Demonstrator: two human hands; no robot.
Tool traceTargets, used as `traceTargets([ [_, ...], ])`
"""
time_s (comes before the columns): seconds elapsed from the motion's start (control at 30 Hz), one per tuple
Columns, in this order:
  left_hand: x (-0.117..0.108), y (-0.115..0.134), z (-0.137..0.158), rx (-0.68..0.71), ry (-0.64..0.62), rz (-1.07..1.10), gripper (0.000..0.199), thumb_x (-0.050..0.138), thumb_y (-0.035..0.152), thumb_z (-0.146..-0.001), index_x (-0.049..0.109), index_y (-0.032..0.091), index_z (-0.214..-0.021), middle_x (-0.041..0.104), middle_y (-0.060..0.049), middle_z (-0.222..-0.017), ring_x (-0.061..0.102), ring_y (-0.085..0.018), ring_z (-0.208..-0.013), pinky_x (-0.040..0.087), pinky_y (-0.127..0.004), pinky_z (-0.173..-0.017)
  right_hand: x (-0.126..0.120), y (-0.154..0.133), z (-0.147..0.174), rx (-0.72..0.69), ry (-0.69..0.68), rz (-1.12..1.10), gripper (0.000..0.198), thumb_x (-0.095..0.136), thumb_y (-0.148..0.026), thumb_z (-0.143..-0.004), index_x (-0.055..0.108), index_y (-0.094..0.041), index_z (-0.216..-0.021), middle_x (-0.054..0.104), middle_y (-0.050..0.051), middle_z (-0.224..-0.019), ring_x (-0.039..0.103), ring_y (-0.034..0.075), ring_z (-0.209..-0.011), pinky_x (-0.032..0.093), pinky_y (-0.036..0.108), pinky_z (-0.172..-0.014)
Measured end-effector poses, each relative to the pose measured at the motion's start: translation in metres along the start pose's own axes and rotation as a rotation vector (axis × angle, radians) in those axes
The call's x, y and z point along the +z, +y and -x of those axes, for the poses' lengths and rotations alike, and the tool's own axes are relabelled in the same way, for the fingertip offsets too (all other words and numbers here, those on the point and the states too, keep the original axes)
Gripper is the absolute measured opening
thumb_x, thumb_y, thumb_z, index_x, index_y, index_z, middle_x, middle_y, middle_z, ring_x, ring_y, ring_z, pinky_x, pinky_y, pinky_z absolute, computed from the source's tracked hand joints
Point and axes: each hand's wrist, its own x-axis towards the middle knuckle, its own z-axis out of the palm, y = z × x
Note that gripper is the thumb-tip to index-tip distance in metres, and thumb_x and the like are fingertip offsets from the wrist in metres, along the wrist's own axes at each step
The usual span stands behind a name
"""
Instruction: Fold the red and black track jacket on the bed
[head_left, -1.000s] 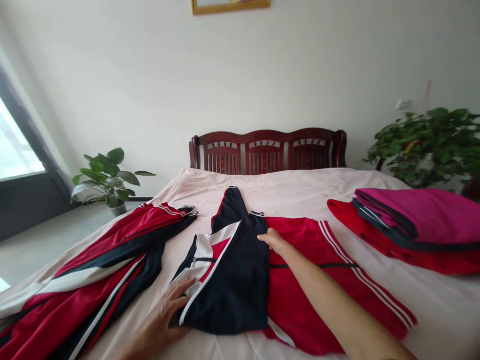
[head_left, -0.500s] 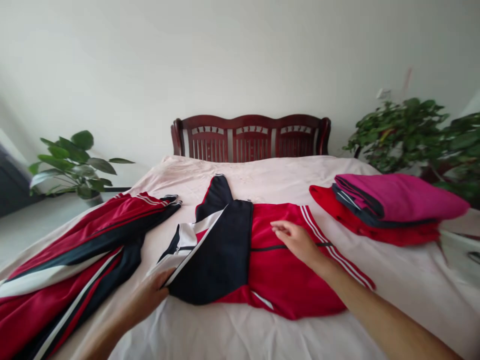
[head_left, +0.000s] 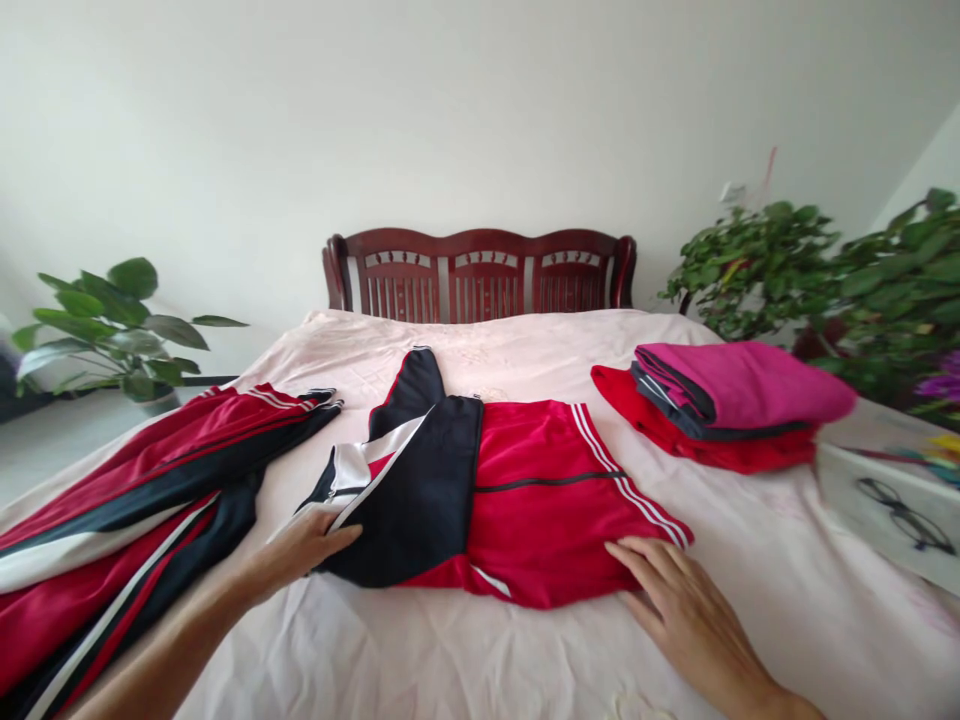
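Note:
A red, navy and white track jacket lies half folded in the middle of the bed, its navy left side turned over the red front. My left hand rests flat on the jacket's near left edge, fingers on the navy and white fabric. My right hand lies flat with fingers spread at the near right corner, fingertips touching the red hem by the white stripes. Neither hand grips anything.
Matching red and navy clothing is spread out on the left of the bed. A folded stack of pink and red clothes sits at the right. A white box printed with glasses is beside it. Potted plants flank the wooden headboard.
My right hand has slid from the jacket's collar area down across the red front to its near right corner. My left hand stays at the left edge. The view has shifted right.

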Motion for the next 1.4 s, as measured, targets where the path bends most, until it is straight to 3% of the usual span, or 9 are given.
traceTargets([
  [0.07,0.002,-0.006,-0.002,-0.061,0.030,0.181,0.051,0.058,0.066,-0.081,0.067,0.016,-0.076,0.061,0.001,-0.062,0.054,-0.013,-0.054,0.044,-0.023,-0.048,0.003,0.003,-0.010,-0.002,0.036,0.029,0.034,0.060,-0.026,-0.085,0.065,-0.030,-0.119,0.068,0.005,-0.118,0.062,0.026,-0.110,0.050,0.044,-0.094],
  [0.17,-0.003,-0.019,-0.003,-0.043,0.149,0.429,0.054,0.060,0.068,-0.081,0.067,0.016,-0.091,0.060,0.002,-0.063,0.056,-0.013,-0.055,0.047,-0.023,-0.050,0.000,0.011,-0.028,-0.001,0.057,-0.007,0.020,0.053,-0.027,-0.091,0.067,-0.028,-0.106,0.070,0.005,-0.114,0.062,0.025,-0.111,0.047,0.044,-0.098],
  [0.3,-0.012,-0.022,-0.013,-0.057,0.211,0.591,0.056,0.066,0.062,-0.081,0.063,0.016,-0.113,0.065,0.002,-0.066,0.063,-0.016,-0.059,0.055,-0.028,-0.058,-0.007,0.031,-0.071,0.061,-0.001,-0.143,0.029,0.038,-0.028,-0.098,0.064,-0.025,-0.110,0.072,0.007,-0.109,0.067,0.022,-0.101,0.050,0.036,-0.089],
  [0.47,-0.008,-0.018,-0.047,-0.173,0.264,0.569,0.042,0.064,0.049,-0.085,0.062,0.017,-0.113,0.073,-0.004,-0.076,0.069,-0.019,-0.067,0.058,-0.031,-0.063,0.018,0.053,-0.138,0.098,-0.283,-0.069,0.028,0.040,-0.035,-0.100,0.066,-0.026,-0.094,0.074,0.004,-0.092,0.069,0.022,-0.085,0.047,0.032,-0.076],
  [0.6,-0.006,-0.028,-0.067,-0.190,0.261,0.292,0.042,0.065,0.056,-0.079,0.066,0.017,-0.093,0.072,-0.004,-0.070,0.071,-0.025,-0.075,0.058,-0.034,-0.068,0.046,0.053,-0.163,0.085,-0.352,0.071,0.021,0.052,-0.036,-0.096,0.065,-0.022,-0.088,0.073,0.007,-0.084,0.068,0.024,-0.081,0.044,0.033,-0.073],
  [0.7,-0.011,-0.034,-0.058,-0.142,0.287,0.041,0.048,0.063,0.064,-0.074,0.067,0.018,-0.088,0.071,-0.003,-0.070,0.070,-0.028,-0.077,0.055,-0.033,-0.067,0.045,0.041,-0.162,0.052,-0.268,0.132,0.021,0.053,-0.035,-0.096,0.067,-0.020,-0.089,0.072,0.010,-0.091,0.065,0.026,-0.091,0.044,0.037,-0.082],
  [0.93,-0.009,-0.059,0.014,-0.069,0.480,-0.475,0.057,0.063,0.061,-0.076,0.057,0.024,-0.119,0.065,-0.004,-0.100,0.068,-0.024,-0.087,0.051,-0.034,-0.076,0.024,0.009,-0.107,0.088,0.077,0.168,0.041,0.044,-0.043,-0.097,0.057,-0.021,-0.128,0.065,0.014,-0.121,0.059,0.032,-0.108,0.047,0.047,-0.087],
  [1.17,0.025,-0.061,0.027,-0.073,0.356,-0.659,0.032,0.050,0.035,-0.087,0.056,0.020,-0.114,0.062,-0.011,-0.113,0.063,-0.026,-0.101,0.048,-0.036,-0.086,0.053,0.055,-0.061,0.174,0.188,0.122,0.048,0.038,-0.049,-0.095,0.061,-0.017,-0.123,0.066,0.017,-0.118,0.062,0.034,-0.102,0.050,0.049,-0.085],
  [1.4,-0.006,-0.042,0.020,-0.083,0.398,-0.785,0.031,0.040,0.018,-0.090,0.063,0.023,-0.110,0.070,-0.006,-0.104,0.062,-0.023,-0.101,0.044,-0.033,-0.089,0.055,0.090,-0.082,0.131,0.136,-0.079,0.036,0.040,-0.044,-0.095,0.069,-0.022,-0.096,0.071,0.010,-0.094,0.068,0.025,-0.086,0.053,0.039,-0.076],
])
